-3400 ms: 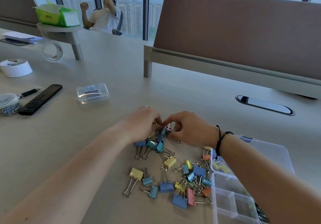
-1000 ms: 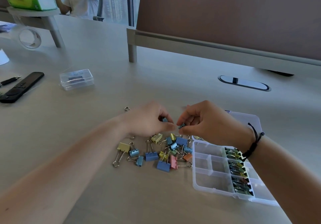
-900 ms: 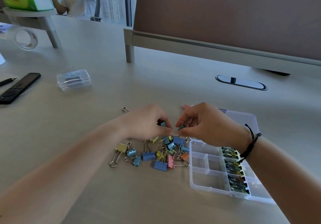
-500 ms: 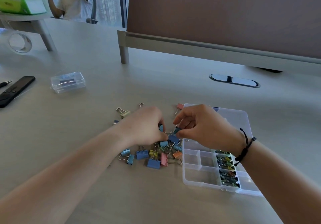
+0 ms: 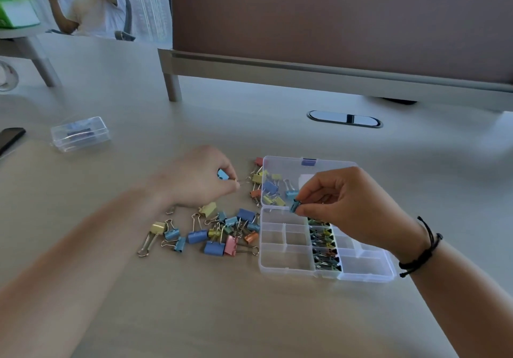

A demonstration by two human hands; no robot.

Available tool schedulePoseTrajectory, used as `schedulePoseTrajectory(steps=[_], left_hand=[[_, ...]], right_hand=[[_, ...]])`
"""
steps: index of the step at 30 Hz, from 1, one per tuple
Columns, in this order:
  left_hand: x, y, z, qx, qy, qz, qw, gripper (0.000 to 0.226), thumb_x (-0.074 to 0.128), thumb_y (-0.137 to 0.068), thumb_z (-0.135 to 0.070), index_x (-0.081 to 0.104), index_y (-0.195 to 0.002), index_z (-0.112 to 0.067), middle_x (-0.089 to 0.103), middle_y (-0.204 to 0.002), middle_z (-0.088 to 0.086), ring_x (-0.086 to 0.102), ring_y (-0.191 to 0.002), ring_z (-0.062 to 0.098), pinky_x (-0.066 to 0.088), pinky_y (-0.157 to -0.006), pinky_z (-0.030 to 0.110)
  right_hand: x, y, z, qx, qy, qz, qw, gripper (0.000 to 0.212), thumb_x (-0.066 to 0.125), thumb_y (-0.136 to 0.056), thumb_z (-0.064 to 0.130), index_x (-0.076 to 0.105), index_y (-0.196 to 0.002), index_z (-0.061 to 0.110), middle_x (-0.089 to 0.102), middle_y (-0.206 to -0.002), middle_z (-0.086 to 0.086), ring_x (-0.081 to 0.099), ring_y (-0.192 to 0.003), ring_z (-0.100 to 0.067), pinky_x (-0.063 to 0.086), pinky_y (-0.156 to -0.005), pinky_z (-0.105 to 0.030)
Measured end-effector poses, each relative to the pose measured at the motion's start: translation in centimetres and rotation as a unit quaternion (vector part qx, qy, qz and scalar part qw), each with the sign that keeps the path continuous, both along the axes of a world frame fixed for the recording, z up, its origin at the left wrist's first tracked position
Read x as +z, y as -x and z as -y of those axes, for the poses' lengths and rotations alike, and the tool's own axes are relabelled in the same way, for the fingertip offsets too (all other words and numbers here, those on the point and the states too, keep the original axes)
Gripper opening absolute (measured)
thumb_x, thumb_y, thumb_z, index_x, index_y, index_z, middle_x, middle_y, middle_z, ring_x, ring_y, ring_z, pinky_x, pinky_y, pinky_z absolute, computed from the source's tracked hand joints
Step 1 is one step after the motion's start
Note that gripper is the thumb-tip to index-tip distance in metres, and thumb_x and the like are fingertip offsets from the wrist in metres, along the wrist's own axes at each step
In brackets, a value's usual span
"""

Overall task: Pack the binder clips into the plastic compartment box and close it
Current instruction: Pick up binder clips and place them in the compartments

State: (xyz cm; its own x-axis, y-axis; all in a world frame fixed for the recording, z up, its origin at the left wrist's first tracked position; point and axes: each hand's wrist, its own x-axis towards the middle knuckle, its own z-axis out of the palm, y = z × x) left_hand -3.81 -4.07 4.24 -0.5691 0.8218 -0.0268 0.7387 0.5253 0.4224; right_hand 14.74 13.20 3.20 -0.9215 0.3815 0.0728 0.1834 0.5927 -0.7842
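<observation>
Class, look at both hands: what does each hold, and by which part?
The right hand pinches a small blue clip by its body. The left hand holds another blue clip; where, cannot be told.

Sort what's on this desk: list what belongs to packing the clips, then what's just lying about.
Belongs to the job:
binder clips loose on the desk
compartment box, lid open
small blue clip, pinched in the right hand
blue clip in the left hand

Lying about:
small clear case
black remote
green box

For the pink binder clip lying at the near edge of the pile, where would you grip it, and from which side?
Pinch the pink binder clip across its folded body, coming from above. Its wire handles lie flat, pointing right toward the compartment box, and a blue binder clip crowds its left, so the top looks freest.
</observation>
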Motion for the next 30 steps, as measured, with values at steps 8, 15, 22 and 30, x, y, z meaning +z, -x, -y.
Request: schedulePoseTrajectory(steps=[8, 15, 22, 30], left_hand=[[-0.1, -5.4, -2.8, -0.07, -0.058, 0.069, 0.993, 0.015, 0.065, -0.093, -0.038, 0.075, -0.092, -0.027, 0.057, -0.058, -0.023, 0.049, -0.046, -0.008, 0.034, -0.044, 0.006], [-0.6, -6.1, -3.0, -0.099, -0.016, 0.098, 0.99, 0.02, 0.067, -0.088, -0.05, 0.076, -0.092, -0.032, 0.042, -0.042, -0.011, 0.03, -0.039, 0.008, 0.022, -0.041, 0.018], [-1.9, -5.9, -2.6, -0.104, -0.025, 0.113, 0.988, 0.015, 0.069, -0.089, -0.046, 0.076, -0.092, -0.033, 0.039, -0.045, -0.006, 0.028, -0.041, 0.01, 0.023, -0.043, 0.02], [-2.6, -5.5, -2.5, -0.107, -0.052, 0.107, 0.987, 0.013, 0.069, -0.087, -0.048, 0.073, -0.09, -0.036, 0.065, -0.074, 0.013, 0.039, -0.052, 0.011, 0.034, -0.053, 0.023]], right_hand=[[-0.6, -1.7, 0.5, 0.031, -0.07, 0.004, 0.997, 0.011, 0.081, -0.077, 0.011, 0.079, -0.08, 0.022, 0.072, -0.068, 0.012, 0.064, -0.061, 0.003, 0.043, -0.061, -0.004], [-1.9, -1.7, 1.2, 0.013, -0.107, -0.029, 0.994, 0.012, 0.082, -0.074, 0.013, 0.078, -0.076, 0.024, 0.068, -0.064, 0.014, 0.063, -0.064, 0.0, 0.045, -0.06, -0.008], [-2.5, -1.5, 1.3, 0.019, -0.15, -0.067, 0.986, 0.008, 0.082, -0.074, 0.017, 0.079, -0.073, 0.024, 0.069, -0.064, 0.012, 0.06, -0.059, -0.005, 0.048, -0.055, -0.018], [-1.9, -1.9, 0.9, -0.035, -0.052, -0.059, 0.996, 0.012, 0.081, -0.074, 0.008, 0.077, -0.067, 0.016, 0.073, -0.067, 0.003, 0.068, -0.061, -0.01, 0.057, -0.064, -0.03]])
